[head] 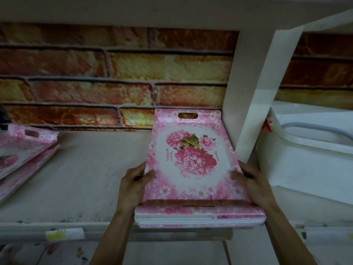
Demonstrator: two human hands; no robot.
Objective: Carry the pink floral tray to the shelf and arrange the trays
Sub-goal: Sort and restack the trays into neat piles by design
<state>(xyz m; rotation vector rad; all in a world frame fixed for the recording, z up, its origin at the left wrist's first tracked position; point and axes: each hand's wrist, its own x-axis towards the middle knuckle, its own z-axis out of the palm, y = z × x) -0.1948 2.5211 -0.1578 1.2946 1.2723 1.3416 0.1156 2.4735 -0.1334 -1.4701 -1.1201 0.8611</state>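
Note:
A stack of pink floral trays (pixel 189 150) lies on the white shelf (pixel 86 178), its far end with the handle slot against the brick-pattern back wall and its near end overhanging the shelf's front edge. My left hand (pixel 133 184) grips the stack's left edge, thumb on top. On the right edge, my right hand (pixel 250 184) holds it the same way. More pink floral trays (pixel 24 150) lie stacked and fanned at the shelf's far left.
A white upright divider (pixel 254 104) stands just right of the stack. Beyond it sits a white plastic container (pixel 309 150). Another shelf board runs overhead. A yellow price label (pixel 63 234) is stuck on the shelf's front lip.

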